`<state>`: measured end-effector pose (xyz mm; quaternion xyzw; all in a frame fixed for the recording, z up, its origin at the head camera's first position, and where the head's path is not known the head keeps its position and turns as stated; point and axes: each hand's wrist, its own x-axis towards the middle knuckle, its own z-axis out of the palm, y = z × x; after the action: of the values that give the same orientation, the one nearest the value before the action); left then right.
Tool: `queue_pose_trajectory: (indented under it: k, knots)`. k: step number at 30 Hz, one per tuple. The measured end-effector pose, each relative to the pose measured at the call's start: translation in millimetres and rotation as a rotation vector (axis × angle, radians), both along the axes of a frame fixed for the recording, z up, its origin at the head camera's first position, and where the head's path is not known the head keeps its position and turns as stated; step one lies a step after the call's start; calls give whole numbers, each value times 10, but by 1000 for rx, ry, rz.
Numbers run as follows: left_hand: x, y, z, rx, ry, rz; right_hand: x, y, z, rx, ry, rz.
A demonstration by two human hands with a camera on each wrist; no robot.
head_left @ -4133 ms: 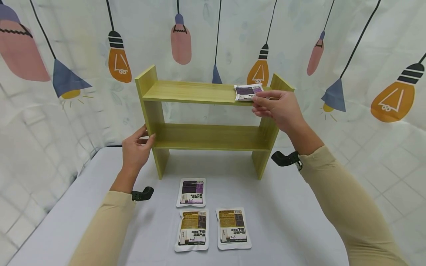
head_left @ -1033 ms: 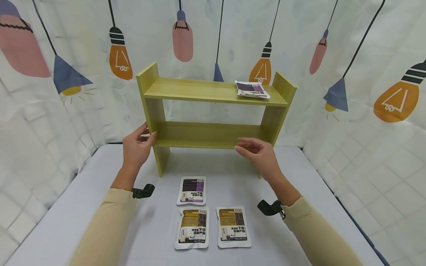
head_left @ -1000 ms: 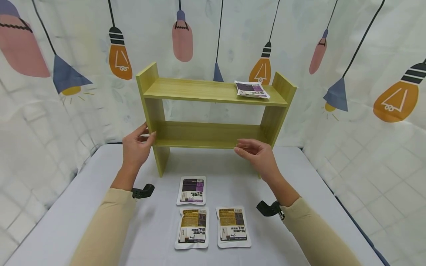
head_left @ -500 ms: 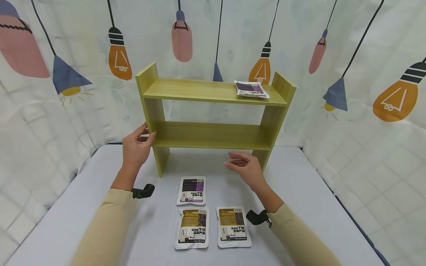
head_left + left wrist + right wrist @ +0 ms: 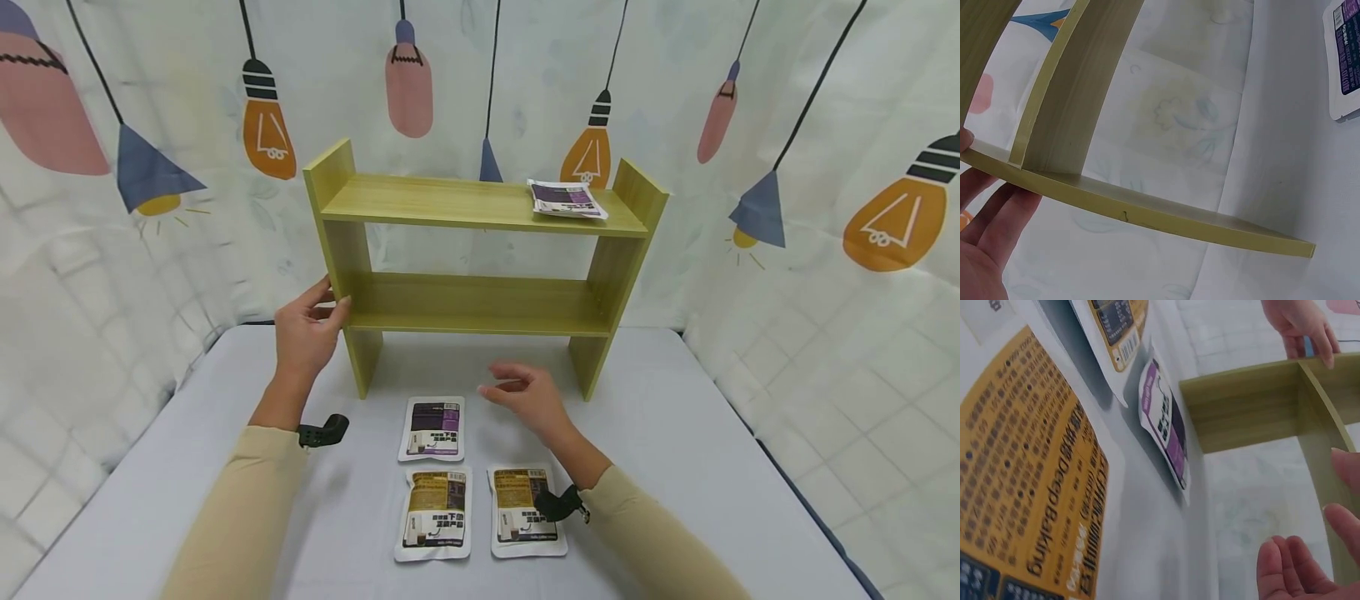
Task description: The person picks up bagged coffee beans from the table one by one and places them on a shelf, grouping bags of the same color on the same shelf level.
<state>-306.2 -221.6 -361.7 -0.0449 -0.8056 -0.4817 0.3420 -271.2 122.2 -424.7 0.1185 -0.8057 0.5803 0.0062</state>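
My left hand [image 5: 306, 332] holds the left side panel of a yellow-green two-tier wooden shelf [image 5: 480, 321]. In the left wrist view the thumb is on one face of that panel [image 5: 1147, 215] and the fingers are on the other. Nothing is in my right hand [image 5: 528, 400], which hovers in front of the shelf with fingers slightly bent and apart. Left of it lies a purple-labelled pouch [image 5: 432, 429] on the table. Nearer me lie two brown-labelled pouches, a left pouch [image 5: 433, 515] and a right pouch [image 5: 517, 533], the latter partly hidden by my right wrist camera.
More purple-labelled pouches [image 5: 567, 201] lie stacked at the right end of the shelf's top board. A white cloth covers the table [image 5: 652, 433]. Behind it hangs a curtain [image 5: 450, 67] printed with lamps and bulbs.
My right hand let go of a purple pouch on the top board, then came down and leftward to the space before the shelf. My left hand has stayed on the side panel.
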Motion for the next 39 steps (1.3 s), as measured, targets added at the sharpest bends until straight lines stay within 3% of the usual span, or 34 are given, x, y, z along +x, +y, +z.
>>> queue_pose_trajectory:
  k: [25,39]
  knots:
    - [4,7,-4,0,-20,15,30,-391,-150,159,-226,132]
    - [1,-8,-10,4,-14,11,16,-502,-176,190,-278,133]
